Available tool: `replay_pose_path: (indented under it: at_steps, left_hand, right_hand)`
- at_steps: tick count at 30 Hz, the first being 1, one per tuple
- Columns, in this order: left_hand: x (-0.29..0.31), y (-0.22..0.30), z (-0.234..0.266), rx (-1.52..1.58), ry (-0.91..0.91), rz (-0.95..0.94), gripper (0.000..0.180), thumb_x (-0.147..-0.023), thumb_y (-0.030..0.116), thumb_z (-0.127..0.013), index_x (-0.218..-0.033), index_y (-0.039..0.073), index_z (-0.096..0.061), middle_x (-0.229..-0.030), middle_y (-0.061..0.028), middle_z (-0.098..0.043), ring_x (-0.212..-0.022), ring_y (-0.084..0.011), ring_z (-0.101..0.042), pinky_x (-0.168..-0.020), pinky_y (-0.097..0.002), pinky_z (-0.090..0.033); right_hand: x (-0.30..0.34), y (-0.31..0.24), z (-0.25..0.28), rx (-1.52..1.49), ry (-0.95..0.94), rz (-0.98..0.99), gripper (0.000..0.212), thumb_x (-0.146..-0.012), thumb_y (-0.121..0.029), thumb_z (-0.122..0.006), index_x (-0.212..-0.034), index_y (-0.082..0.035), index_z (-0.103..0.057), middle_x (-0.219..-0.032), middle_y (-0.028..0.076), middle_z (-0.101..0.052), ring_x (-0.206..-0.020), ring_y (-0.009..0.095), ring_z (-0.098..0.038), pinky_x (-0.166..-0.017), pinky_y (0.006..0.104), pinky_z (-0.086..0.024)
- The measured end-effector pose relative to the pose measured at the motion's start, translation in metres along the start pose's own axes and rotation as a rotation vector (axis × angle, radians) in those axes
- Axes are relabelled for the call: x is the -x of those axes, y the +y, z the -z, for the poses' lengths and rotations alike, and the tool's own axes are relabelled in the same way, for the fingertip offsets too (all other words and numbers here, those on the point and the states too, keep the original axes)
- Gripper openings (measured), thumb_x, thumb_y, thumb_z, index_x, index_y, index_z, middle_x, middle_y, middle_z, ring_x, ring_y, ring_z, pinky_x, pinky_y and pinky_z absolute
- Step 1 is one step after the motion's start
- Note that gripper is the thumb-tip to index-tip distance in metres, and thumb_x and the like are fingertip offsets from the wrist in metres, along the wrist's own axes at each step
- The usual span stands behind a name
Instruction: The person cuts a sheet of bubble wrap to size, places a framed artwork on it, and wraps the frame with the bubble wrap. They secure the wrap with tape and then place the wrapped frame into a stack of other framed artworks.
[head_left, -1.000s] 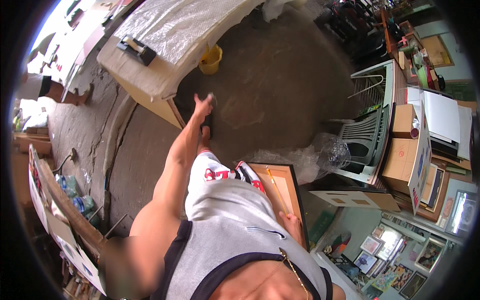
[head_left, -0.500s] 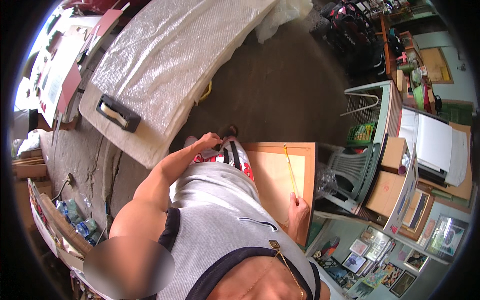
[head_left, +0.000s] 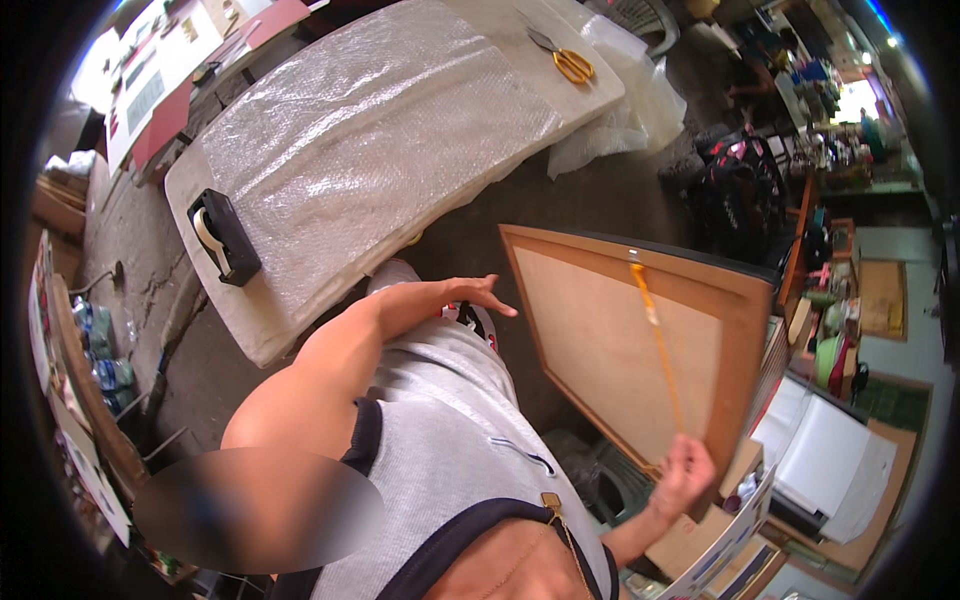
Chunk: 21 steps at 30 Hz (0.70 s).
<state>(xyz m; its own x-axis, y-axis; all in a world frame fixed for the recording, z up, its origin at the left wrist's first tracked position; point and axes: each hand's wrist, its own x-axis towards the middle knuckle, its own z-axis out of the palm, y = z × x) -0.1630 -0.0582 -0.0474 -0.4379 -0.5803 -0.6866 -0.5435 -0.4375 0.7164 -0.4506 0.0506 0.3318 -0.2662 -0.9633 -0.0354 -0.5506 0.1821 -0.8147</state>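
Head view showed the right hand [head_left: 683, 470] clamped on the frame [head_left: 640, 345], which stood tilted beside the table [head_left: 240, 330]. Left hand [head_left: 470, 295] was open, reaching toward it. Best practice: grip both edges before lifting.

Framing workshop — bubble-wrapped table [head_left: 370, 150], tape dispenser [head_left: 225, 238], wooden frame [head_left: 640, 340].

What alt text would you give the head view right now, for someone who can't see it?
A person's right hand grips the lower edge of a wooden picture frame, seen from its back with an orange cord across it, while the open left hand reaches toward it. Ahead, a table under bubble wrap carries a tape dispenser and yellow scissors.
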Motion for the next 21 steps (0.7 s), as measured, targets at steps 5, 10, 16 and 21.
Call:
replay_pose_path:
  at_steps: [5, 10, 16, 21]
  left_hand:
    - [-0.026, 0.087, 0.014, 0.696, 0.113, -0.433, 0.115, -0.071, 0.063, -0.067, -0.144, 0.001, -0.004, -0.147, -0.0201, -0.024, -0.137, -0.0295, -0.022, -0.113, -0.04, -0.019]
    - [-0.012, 0.148, 0.047, 1.006, 0.3, -0.619, 0.095, -0.083, 0.05, -0.063, -0.144, 0.004, -0.008, -0.143, -0.0157, -0.03, -0.133, -0.0272, -0.029, -0.111, -0.0379, -0.021]
    - [0.084, 0.143, 0.126, 1.09, 1.198, -0.79, 0.044, -0.093, 0.03, -0.055, -0.125, 0.005, -0.036, -0.11, -0.007, -0.051, -0.1, -0.0157, -0.048, -0.085, -0.0324, -0.044]
    - [0.181, 0.047, 0.222, 1.033, 1.82, -0.701, 0.029, -0.091, 0.029, -0.06, -0.102, 0.004, -0.049, -0.083, -0.005, -0.06, -0.073, -0.0111, -0.055, -0.06, -0.0292, -0.047]
  right_hand:
    - [-0.052, -0.09, 0.033, -0.159, 0.105, 0.418, 0.023, -0.09, -0.013, -0.055, -0.071, -0.003, -0.048, -0.057, -0.002, -0.037, -0.047, 0.005, -0.029, -0.043, 0.0206, -0.02]
    - [-0.104, -0.191, 0.054, -0.055, 0.041, 0.733, 0.024, -0.094, -0.016, -0.052, -0.073, -0.007, -0.046, -0.059, -0.001, -0.036, -0.047, 0.004, -0.027, -0.041, 0.0205, -0.016]
    - [-0.193, -0.305, 0.043, -0.276, -0.388, 0.688, 0.02, -0.093, -0.022, -0.052, -0.082, -0.006, -0.051, -0.065, 0.001, -0.042, -0.05, 0.007, -0.033, -0.05, 0.0203, -0.026]
    - [-0.283, -0.291, -0.106, -0.212, -0.411, 0.801, 0.021, -0.092, -0.026, -0.052, -0.09, -0.006, -0.059, -0.07, 0.0, -0.05, -0.056, 0.008, -0.043, -0.052, 0.0215, -0.034]
